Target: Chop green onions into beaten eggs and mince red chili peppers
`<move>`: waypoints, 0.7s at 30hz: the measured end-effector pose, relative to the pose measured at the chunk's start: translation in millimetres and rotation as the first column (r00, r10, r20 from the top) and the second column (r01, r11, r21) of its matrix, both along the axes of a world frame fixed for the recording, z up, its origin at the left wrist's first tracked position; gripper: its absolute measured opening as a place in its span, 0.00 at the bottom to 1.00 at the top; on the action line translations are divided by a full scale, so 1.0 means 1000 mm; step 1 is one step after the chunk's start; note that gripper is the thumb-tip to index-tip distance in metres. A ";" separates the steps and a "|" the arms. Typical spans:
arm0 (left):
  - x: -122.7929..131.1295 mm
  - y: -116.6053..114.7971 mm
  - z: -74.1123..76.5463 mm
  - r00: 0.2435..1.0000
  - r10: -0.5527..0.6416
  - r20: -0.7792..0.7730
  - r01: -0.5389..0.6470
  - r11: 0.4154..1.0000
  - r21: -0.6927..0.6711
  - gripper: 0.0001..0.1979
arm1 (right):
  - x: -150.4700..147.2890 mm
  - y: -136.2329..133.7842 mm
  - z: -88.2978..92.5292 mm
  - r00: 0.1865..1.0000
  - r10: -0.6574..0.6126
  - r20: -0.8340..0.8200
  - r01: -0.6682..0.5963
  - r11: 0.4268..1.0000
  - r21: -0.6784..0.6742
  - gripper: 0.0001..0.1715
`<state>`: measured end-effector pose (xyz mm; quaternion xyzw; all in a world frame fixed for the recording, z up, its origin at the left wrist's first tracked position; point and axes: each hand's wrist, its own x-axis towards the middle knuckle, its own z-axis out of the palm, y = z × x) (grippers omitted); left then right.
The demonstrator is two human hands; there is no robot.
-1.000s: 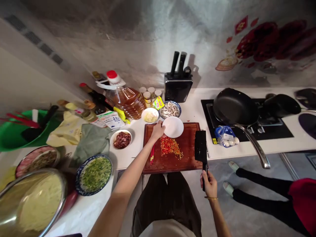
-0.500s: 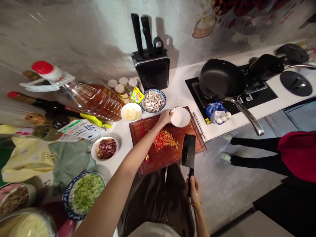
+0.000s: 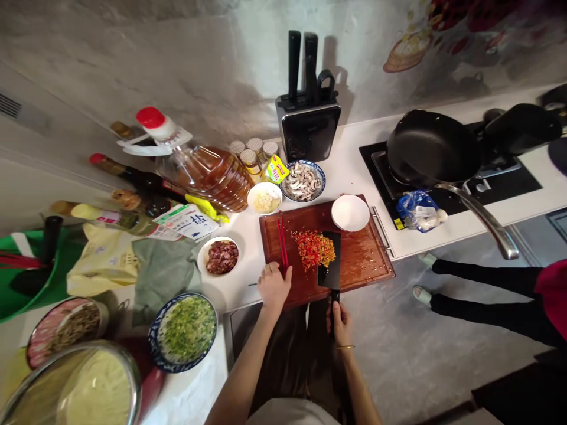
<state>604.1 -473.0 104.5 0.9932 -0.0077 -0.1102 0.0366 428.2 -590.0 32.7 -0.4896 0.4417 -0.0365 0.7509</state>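
Note:
The red chopsticks (image 3: 282,239) lie on the left part of the wooden cutting board (image 3: 358,265). My left hand (image 3: 273,288) is at their near ends, thumb and forefinger apart on either side, the other fingers partly hidden. My right hand (image 3: 341,323) is closed around the handle of a black cleaver (image 3: 330,271). The cleaver's blade lies low over the board, its far part beside and partly under the chopped red and yellow peppers (image 3: 312,248). A white bowl (image 3: 350,213) rests at the board's back right, with no hand on it.
Bowls of garlic (image 3: 264,199), mushrooms (image 3: 303,180), meat (image 3: 221,257) and chopped greens (image 3: 186,329) surround the board's left side. A knife block (image 3: 311,133) stands behind. At right are a pan (image 3: 432,147) on the stove and another person's legs (image 3: 478,295).
My left hand has left the white bowl and moved down-left to the chopsticks. The cleaver's blade has come over the board to the peppers. The camera view has shifted left.

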 end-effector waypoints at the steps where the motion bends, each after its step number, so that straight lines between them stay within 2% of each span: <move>1: -0.003 -0.001 -0.003 1.000 -0.002 -0.021 0.002 1.000 0.025 0.20 | 0.002 0.001 0.000 1.000 0.011 0.005 -0.011 1.000 0.001 0.25; 7: 0.001 -0.011 -0.011 0.998 0.005 -0.066 0.002 0.994 0.108 0.16 | 0.008 0.006 0.002 0.999 -0.007 0.036 0.003 0.994 0.110 0.27; 11: 0.006 -0.007 -0.015 0.998 0.008 -0.066 0.000 0.991 0.131 0.15 | 0.004 0.001 0.005 0.998 -0.003 0.067 -0.007 0.988 0.156 0.26; 14: 0.003 0.000 -0.014 1.000 -0.004 -0.010 0.005 0.990 0.144 0.15 | -0.001 -0.008 0.009 0.997 0.020 0.078 -0.034 0.983 0.183 0.26; 17: -0.006 0.009 -0.002 1.000 -0.014 0.006 0.013 0.995 0.094 0.13 | -0.006 -0.020 0.017 0.996 0.049 0.076 -0.064 0.977 0.203 0.26; 21: -0.028 0.024 0.025 0.984 0.038 -0.173 -0.051 0.996 -0.067 0.14 | -0.013 -0.036 0.034 0.994 0.084 0.065 -0.097 0.968 0.234 0.26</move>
